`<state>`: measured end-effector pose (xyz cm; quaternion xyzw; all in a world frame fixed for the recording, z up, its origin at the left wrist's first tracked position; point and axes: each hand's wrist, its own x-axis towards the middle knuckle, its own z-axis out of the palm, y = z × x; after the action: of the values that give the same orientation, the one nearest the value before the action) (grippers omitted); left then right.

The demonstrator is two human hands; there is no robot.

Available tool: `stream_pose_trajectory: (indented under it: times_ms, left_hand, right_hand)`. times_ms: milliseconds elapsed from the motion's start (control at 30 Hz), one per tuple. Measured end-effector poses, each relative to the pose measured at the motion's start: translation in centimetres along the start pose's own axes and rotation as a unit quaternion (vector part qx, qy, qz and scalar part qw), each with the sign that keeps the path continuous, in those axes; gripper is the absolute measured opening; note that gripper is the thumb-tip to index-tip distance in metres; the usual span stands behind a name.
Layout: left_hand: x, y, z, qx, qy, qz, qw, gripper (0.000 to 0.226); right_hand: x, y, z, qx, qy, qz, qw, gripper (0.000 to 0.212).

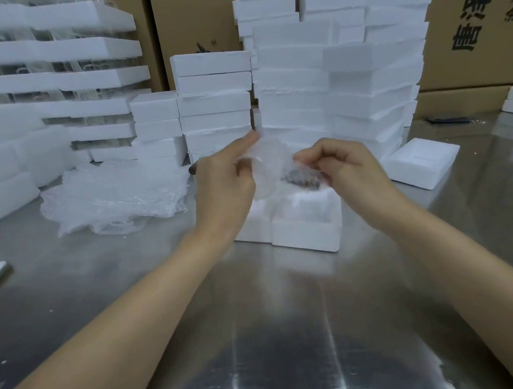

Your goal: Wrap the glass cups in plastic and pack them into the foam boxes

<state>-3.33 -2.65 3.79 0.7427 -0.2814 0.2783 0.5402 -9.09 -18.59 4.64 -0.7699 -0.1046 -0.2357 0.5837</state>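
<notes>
Holding the cup (267,179) in mid-air straight over the open box (304,235), you have it swathed in plastic (268,150), with both hands on the bundle.

- Left hand (225,183): grips the plastic from the box's left side, forefinger stretched up along the wrap.
- Right hand (348,165): fingers curled, pinching a fold of plastic from the box's right side.
- Judgement: this is the wrapping step, near its end. The pinches look like loose ends being tucked so the film does not spring open. You probably hold the bundle above the box so it can go straight down once closed.
- The glass is blurred, with only a faint outline through the film. A dark patch (303,180) shows inside the bundle under your right fingers; cannot tell what it is.

Containers:
- Box: on the steel surface (279,334), lid off, white recess showing. Nothing is seen in it, though the bundle hides its far part.
- Lid (423,162): right of the box, apart from it, hollow side up. It is likely parked there to close the box afterwards.
- Stacks (295,95) of closed foam boxes: behind the box; contents not visible.
- Heap (113,196) of spare plastic: left of the box, near your left hand, presumably the supply.
- Foam racks (47,80): far left behind the box, with blurred glassware between the layers.
- Cartons (469,29): behind the stacks.
</notes>
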Motion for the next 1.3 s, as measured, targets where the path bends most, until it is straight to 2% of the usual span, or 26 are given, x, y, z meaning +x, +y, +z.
stream_pose_trajectory:
  times_ms: [33,100,167,233,300,367,433,567,633,700,767,833,933,1000,1067,1167,1233,1300]
  left_hand:
    - [-0.1,0.2,-0.1,0.039,-0.010,0.061,0.997,0.053]
    - [-0.2,0.7,-0.1,0.117,-0.013,0.169,0.978,0.056]
    - [-0.5,1.2,0.0,0.168,-0.003,0.216,0.962,0.057]
    - [-0.9,1.5,0.3,0.175,0.012,0.226,0.958,0.060]
    - [-1.1,1.8,0.5,0.080,0.001,0.155,0.985,0.070]
    - [-1.1,2.1,0.7,-0.016,-0.038,0.057,0.998,0.082]
    - [-0.9,1.9,1.0,0.007,-0.076,0.014,0.997,0.083]
    - [-1.1,0.7,1.8,0.068,-0.157,0.023,0.985,0.055]
    - [-1.1,0.7,1.7,0.071,-0.146,0.011,0.987,0.052]
    - [-1.0,0.8,1.6,0.086,-0.139,0.013,0.987,0.050]
    - [-0.9,0.6,1.7,0.122,-0.144,0.024,0.982,0.048]
    - [-1.1,0.5,1.7,0.160,-0.152,0.027,0.975,0.048]
    - [-1.6,0.5,2.1,0.233,-0.118,0.062,0.963,0.046]
    - [-2.1,0.9,2.2,0.250,-0.094,0.098,0.959,0.045]
    - [-2.4,1.2,2.4,0.234,-0.090,0.122,0.960,0.044]
    - [-2.4,0.9,2.5,0.186,-0.096,0.106,0.972,0.047]
    - [-2.3,0.5,2.7,0.117,-0.097,0.052,0.987,0.055]
    - [-2.3,0.6,2.9,0.029,-0.132,-0.026,0.990,0.061]
  right_hand:
    - [0.2,-0.2,-0.4,0.039,0.012,0.012,0.999,0.031]
    - [0.2,-0.5,-0.5,0.079,-0.017,0.038,0.996,0.019]
    - [-0.2,-0.4,-0.1,-0.019,-0.063,0.017,0.998,0.028]
    - [-0.5,-0.1,0.6,-0.124,-0.069,-0.036,0.989,0.042]
    - [-0.6,0.4,0.8,-0.121,-0.046,-0.050,0.990,0.036]
    - [-0.6,0.7,0.9,-0.078,-0.009,-0.022,0.997,0.026]
    - [-0.5,1.0,0.9,-0.044,0.024,0.016,0.999,0.028]
    - [-0.6,1.6,1.2,-0.025,0.005,0.054,0.998,0.029]
    - [-0.7,1.5,1.3,-0.033,-0.019,0.063,0.997,0.027]
    - [-1.0,1.3,1.4,-0.059,-0.028,0.042,0.997,0.040]
    - [-1.2,1.2,1.3,-0.146,-0.009,-0.005,0.989,0.046]
    - [-1.3,1.3,1.4,-0.212,0.005,-0.033,0.977,0.040]
    - [-1.4,1.6,1.5,-0.199,0.022,-0.057,0.978,0.028]
    - [-1.5,1.8,1.6,-0.162,0.047,-0.067,0.983,0.036]
    - [-1.5,2.0,1.7,-0.146,0.071,-0.064,0.985,0.048]
    - [-1.3,2.2,1.7,-0.163,0.084,-0.038,0.982,0.050]
    - [-1.1,2.1,1.6,-0.143,0.089,-0.014,0.986,0.045]
    - [-0.9,1.8,1.5,-0.085,0.109,0.012,0.990,0.036]
